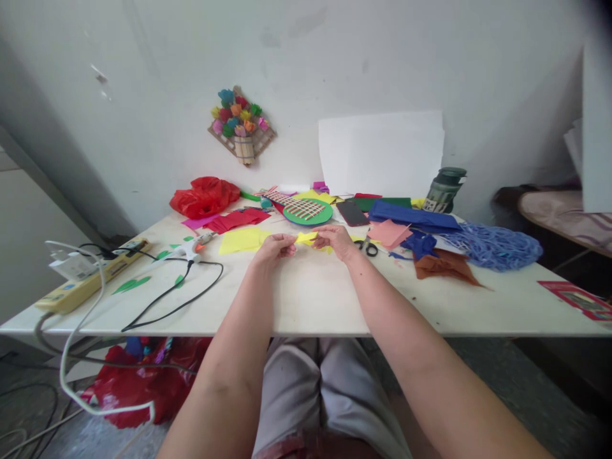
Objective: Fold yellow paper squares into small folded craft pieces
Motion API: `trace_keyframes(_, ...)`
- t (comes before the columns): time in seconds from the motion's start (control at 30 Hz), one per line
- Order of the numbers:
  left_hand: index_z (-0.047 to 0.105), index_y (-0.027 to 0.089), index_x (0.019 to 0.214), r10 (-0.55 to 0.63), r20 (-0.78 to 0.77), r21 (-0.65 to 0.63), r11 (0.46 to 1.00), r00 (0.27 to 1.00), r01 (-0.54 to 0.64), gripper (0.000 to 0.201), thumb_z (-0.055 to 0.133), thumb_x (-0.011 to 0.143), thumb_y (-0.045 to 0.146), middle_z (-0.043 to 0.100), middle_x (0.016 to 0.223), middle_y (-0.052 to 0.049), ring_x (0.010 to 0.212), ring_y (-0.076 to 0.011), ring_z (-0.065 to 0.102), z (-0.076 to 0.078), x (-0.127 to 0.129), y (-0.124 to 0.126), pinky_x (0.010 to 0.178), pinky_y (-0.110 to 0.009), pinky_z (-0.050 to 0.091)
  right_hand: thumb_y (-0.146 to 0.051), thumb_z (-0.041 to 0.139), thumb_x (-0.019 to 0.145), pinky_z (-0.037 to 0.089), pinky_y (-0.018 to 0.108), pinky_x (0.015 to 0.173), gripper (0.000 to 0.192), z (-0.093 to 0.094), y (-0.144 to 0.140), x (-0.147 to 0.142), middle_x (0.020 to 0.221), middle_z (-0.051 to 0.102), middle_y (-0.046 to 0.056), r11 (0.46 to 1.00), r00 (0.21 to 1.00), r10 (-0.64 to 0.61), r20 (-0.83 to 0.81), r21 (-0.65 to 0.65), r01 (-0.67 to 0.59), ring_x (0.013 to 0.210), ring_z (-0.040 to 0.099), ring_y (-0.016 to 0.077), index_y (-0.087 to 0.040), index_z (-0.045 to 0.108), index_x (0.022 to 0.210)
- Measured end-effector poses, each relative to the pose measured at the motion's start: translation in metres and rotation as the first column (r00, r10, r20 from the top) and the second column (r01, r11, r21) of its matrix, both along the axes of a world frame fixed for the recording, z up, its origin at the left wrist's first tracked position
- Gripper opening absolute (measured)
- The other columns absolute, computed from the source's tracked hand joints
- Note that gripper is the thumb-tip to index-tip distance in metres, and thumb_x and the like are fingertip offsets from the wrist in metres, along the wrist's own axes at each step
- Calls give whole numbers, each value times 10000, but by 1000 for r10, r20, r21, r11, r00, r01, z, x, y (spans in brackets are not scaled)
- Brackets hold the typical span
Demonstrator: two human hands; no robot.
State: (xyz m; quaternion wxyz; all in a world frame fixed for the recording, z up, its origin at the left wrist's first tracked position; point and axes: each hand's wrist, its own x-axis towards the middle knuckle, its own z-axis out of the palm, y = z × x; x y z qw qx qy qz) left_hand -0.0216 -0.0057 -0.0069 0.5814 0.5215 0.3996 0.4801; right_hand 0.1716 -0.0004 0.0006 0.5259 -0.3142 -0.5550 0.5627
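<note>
At a cluttered white worktop (306,299), I have both hands out over the middle: my left hand (273,247) and my right hand (337,240) each pinch an end of a small yellow paper piece (306,238), fingers closed on it and holding it just above the surface. The piece looks partly folded or rolled (too small to tell which), so I judge the shaping under way, not finished. A flat yellow sheet (242,240) lies uncut just behind my left hand, and the scissors (367,247) rest beside my right. Further back sits a green disc with woven sticks (306,210), bare of any paper flowers, while a finished flower bouquet on sticks (241,125) hangs on the wall. The glue gun (194,247) lies to the left, cord trailing to a power strip (90,275). Red, blue and brown paper lies in unworked heaps; much appears left to do.
</note>
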Motion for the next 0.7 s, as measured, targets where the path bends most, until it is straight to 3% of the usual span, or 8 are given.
trace_keyframes(0.23, 533, 124, 655, 9, -32, 39, 999, 999, -8, 292, 698, 538, 335, 571, 511, 2, 418, -71, 496, 3, 2, -3, 447, -197, 394, -348, 547, 721, 436, 201, 397, 240, 3, -2, -2, 623, 651, 86, 998, 996, -16, 91, -66, 22, 444, 576, 120, -110, 563, 731)
trace_keyframes(0.4, 543, 117, 675, 5, -72, 62, 998, 997, -1, 308, 695, 542, 350, 574, 507, -8, 413, -78, 504, 3, 3, -3, 436, -197, 396, -272, 589, 704, 367, 155, 341, 206, 2, -1, -5, 557, 632, 65, 995, 975, -101, 199, -2, 104, 386, 535, 81, -113, 521, 592)
trace_keyframes(0.57, 541, 114, 679, 20, -97, 65, 998, 995, -14, 309, 692, 548, 349, 579, 509, -15, 414, -82, 510, 2, 4, -2, 432, -195, 398, -268, 555, 738, 366, 159, 340, 217, 0, 1, -6, 501, 600, 34, 990, 964, -141, 226, 15, 141, 376, 536, 87, -123, 500, 585)
trace_keyframes(0.7, 546, 117, 692, 22, -124, 78, 997, 992, -13, 307, 688, 554, 352, 584, 517, -16, 417, -86, 513, 3, 5, -3, 434, -201, 404, -339, 585, 702, 422, 160, 409, 221, 2, 0, -7, 566, 610, 25, 985, 950, -171, 262, 81, 155, 472, 574, 90, -126, 556, 651)
